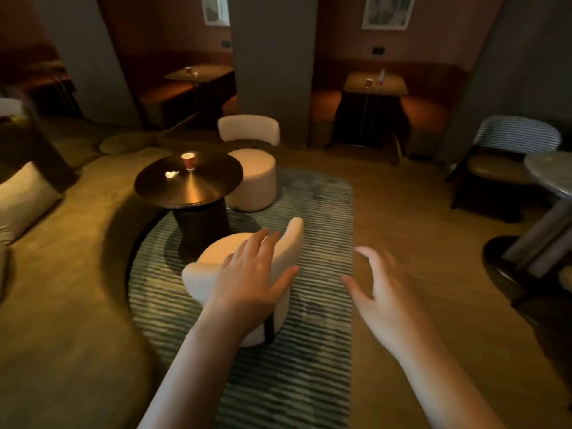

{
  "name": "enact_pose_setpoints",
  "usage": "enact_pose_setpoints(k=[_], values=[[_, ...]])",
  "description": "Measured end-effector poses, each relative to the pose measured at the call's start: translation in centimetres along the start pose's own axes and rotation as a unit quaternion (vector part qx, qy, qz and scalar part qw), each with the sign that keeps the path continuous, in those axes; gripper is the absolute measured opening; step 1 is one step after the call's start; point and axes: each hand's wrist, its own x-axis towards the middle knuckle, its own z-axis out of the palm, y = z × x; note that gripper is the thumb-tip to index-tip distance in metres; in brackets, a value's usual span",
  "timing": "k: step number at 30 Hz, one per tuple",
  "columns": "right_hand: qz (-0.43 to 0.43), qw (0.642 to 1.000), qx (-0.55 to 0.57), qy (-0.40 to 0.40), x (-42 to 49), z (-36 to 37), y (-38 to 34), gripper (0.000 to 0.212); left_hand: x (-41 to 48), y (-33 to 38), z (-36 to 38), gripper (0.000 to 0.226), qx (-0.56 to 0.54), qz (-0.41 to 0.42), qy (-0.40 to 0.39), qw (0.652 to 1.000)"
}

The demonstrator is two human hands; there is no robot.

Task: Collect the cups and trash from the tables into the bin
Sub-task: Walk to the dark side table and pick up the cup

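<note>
Looking down through the head camera, I have both bare hands stretched out low in the frame, and neither has hold of anything. The left hand (253,274) sits just left of centre, palm down, fingers (263,239) straight and fanned wide with the thumb out to the right. It overlaps the curved back of the near cream chair (213,252), though I cannot tell whether it touches it. The right hand (380,292) is right of centre over the edge of the striped rug (309,351), fingers loosely spread and slightly bent, a little blurred. The nearest things to collect are in the middle left of the frame on the round dark table (210,181). A red paper cup (188,161) stands upright near its far edge, and a small crumpled white scrap (171,174) lies just beside it to the left. Both are well apart from my hands. A second cream chair (252,168) stands to the right of that table. At upper centre-left, a booth table (207,72) carries another cup (188,70). At upper right, a second booth table (390,85) holds a cup (369,83) and something pale and upright (382,76), too small to identify.
</note>
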Motion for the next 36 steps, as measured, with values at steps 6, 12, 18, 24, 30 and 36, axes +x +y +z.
enact_pose_setpoints(k=[6, 12, 18, 24, 30, 36], values=[[-0.024, 1.000, 0.006, 0.005, 15.3, -0.1, 10.9, 0.058, 15.3, 1.6, 7.3, 0.079, 0.055, -0.027, 0.041, 0.997], [-0.089, 0.995, 0.012, -0.037, 32.0, 0.3, 18.1, 0.060, 28.7, 4.5, 12.2, 0.076, 0.072, -0.071, 0.048, 0.994], [-0.143, 0.986, 0.041, -0.073, 44.4, 2.5, 20.8, 0.058, 37.7, 2.8, 14.5, 0.080, 0.098, -0.176, 0.045, 0.979], [-0.167, 0.983, 0.020, -0.076, 57.5, 5.3, 25.3, 0.058, 50.1, -0.8, 18.1, 0.079, 0.087, -0.199, 0.046, 0.975], [-0.169, 0.978, 0.000, -0.124, 73.4, 7.6, 27.6, 0.057, 63.4, -5.5, 19.9, 0.076, 0.049, -0.252, 0.069, 0.964], [-0.188, 0.973, 0.069, -0.113, 85.7, 11.9, 26.6, 0.053, 72.2, -9.9, 20.0, 0.075, 0.066, -0.263, 0.086, 0.959]])
